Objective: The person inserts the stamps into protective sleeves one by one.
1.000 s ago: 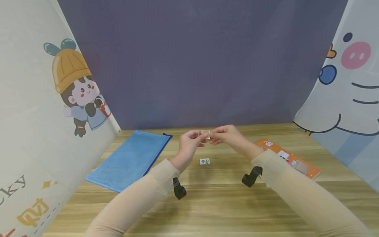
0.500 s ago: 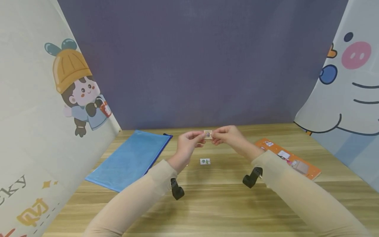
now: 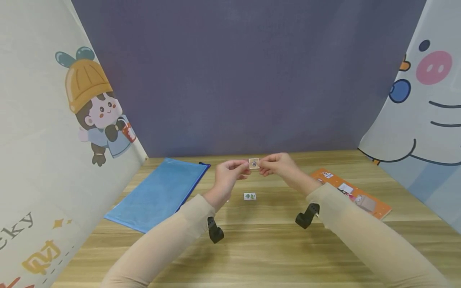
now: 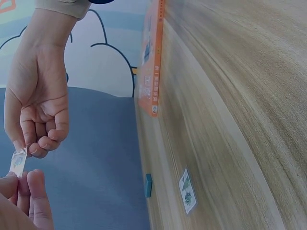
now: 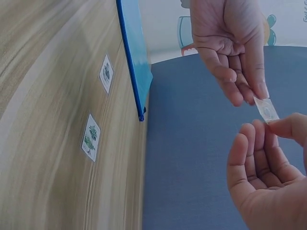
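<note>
Between my two hands, a small translucent picture sticker is held up above the table. My left hand pinches its left edge between thumb and fingers. At the right edge, the thumb and index finger of my right hand grip it, the other fingers curled loosely below. A printed picture card with green plants lies flat on the table below the hands. Another small picture card shows farther along in the right wrist view; my left wrist mostly hides it in the head view.
A blue zip pouch lies at the left of the wooden table. To the right is an orange booklet, partly behind my right sleeve. A small teal block stands near the back. A dark cloth hangs behind.
The hands have drawn slightly apart, the left one shifting left. The sticker, earlier overlapped by the left thumb, now shows its picture stretched between the fingers.
</note>
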The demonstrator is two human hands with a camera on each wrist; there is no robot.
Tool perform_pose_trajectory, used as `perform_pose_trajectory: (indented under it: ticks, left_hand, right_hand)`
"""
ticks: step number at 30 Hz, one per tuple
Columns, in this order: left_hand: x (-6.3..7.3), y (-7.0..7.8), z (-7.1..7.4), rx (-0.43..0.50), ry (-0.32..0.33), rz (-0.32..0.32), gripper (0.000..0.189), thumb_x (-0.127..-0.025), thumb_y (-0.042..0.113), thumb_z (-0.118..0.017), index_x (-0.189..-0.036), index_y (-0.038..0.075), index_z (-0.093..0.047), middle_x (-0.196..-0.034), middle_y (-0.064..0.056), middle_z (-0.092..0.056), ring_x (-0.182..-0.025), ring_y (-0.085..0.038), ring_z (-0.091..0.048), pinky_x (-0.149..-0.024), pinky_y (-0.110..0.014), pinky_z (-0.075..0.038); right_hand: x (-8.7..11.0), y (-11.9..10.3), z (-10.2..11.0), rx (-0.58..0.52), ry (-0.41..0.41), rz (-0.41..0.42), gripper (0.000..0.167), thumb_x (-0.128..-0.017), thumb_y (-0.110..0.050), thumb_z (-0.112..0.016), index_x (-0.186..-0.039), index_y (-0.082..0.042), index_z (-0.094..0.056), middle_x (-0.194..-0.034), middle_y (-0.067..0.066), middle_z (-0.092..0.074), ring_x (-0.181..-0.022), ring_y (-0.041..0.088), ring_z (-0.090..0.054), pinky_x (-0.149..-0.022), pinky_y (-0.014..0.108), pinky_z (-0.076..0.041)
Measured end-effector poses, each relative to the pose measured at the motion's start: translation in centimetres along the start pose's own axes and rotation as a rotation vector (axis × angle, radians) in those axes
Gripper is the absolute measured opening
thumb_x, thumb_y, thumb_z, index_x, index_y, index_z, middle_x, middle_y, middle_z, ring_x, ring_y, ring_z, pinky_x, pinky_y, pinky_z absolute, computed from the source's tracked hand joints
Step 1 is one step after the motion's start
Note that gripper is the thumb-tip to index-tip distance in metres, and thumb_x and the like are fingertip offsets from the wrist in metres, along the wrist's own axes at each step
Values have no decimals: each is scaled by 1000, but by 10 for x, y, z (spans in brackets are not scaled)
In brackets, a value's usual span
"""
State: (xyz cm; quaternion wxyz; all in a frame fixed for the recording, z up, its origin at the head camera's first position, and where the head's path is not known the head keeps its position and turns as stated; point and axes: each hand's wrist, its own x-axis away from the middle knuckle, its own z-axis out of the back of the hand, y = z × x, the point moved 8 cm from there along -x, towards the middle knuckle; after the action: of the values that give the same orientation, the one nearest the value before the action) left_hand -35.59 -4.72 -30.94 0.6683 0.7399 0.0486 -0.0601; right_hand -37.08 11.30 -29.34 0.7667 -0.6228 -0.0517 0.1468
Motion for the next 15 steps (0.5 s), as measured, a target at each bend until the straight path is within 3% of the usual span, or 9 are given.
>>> perform_pose_trajectory:
  ticks: [10,15]
  left_hand:
    - [1,2,1,-1,8,-7,23,-86,9,-73,-105,-5,-69,-100,-19,-73,-73,-12,-70,-80,-37,-61]
    - [0,2,1,-20,8,7,23,-87,7,-72,-106,-5,-69,-103,-22,-71,-74,-14,-71,-84,-42,-60]
  right_hand:
    - [-2,4,-1,-33,-16,-14,33,-93,-9,-64,-112,17,-59,-79,-1,-69,-75,13,-66,-75,26,-60]
    - [-2,3,-1,-36,-22,-20,33,-92,-9,-64,-112,17,-59,-80,1,-69,-75,13,-66,-75,26,-60]
